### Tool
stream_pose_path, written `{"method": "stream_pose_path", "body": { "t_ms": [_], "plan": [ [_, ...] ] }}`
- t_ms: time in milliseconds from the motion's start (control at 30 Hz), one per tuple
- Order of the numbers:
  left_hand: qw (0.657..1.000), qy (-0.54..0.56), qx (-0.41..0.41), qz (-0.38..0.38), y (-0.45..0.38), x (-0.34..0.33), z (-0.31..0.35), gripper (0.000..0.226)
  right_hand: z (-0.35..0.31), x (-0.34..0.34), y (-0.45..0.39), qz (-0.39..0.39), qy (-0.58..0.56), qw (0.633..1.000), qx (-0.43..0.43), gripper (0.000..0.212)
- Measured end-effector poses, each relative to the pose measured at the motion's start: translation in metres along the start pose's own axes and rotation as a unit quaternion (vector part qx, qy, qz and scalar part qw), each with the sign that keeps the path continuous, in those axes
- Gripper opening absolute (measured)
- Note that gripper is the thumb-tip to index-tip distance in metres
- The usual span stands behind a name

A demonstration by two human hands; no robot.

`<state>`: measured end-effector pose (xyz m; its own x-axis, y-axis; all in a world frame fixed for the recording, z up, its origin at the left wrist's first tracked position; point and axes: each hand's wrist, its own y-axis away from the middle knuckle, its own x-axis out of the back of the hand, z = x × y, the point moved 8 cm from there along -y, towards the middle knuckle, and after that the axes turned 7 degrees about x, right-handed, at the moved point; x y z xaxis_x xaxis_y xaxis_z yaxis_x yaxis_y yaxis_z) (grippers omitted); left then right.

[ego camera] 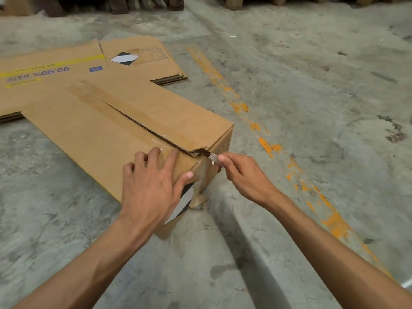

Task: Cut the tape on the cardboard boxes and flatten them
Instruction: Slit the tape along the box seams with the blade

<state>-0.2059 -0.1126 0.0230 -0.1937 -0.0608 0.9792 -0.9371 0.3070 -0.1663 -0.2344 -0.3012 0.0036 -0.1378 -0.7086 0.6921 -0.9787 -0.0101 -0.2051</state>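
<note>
A brown cardboard box [93, 130] stands on the concrete floor, its top seam covered by brown tape [142, 121] that is slit open along most of its length. My left hand [151, 186] presses flat on the near corner of the box top, fingers spread. My right hand [243, 175] grips a small knife [211, 156], whose blade is at the near end of the seam, at the box's top edge. A black-and-white diamond label [182, 204] shows on the near side wall below my left hand.
A stack of flattened boxes [55, 70] with blue and yellow print lies behind the box at the left. A worn orange line [267, 148] runs diagonally over the floor at the right. Wooden pallets [116, 5] stand along the far edge.
</note>
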Motion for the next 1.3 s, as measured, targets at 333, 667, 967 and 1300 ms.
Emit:
{"method": "stream_pose_path", "body": {
  "t_ms": [333,667,967,1300],
  "plan": [
    [0.994,0.110,-0.001,-0.001,-0.005,0.008,-0.010,0.064,0.015,0.013,0.016,0.000,0.067,0.997,0.041,0.039],
    [0.987,0.158,0.021,-0.036,-0.016,-0.018,-0.038,0.070,-0.054,-0.002,-0.051,0.000,0.207,0.977,0.054,0.046],
    [0.931,0.342,0.115,0.056,-0.063,-0.011,-0.122,0.025,-0.101,-0.061,-0.126,-0.128,0.196,0.969,0.079,0.037],
    [0.967,0.129,0.219,0.028,-0.129,-0.057,-0.204,0.053,-0.142,-0.152,-0.248,-0.165,0.245,0.951,0.092,0.028]
  ]
}}
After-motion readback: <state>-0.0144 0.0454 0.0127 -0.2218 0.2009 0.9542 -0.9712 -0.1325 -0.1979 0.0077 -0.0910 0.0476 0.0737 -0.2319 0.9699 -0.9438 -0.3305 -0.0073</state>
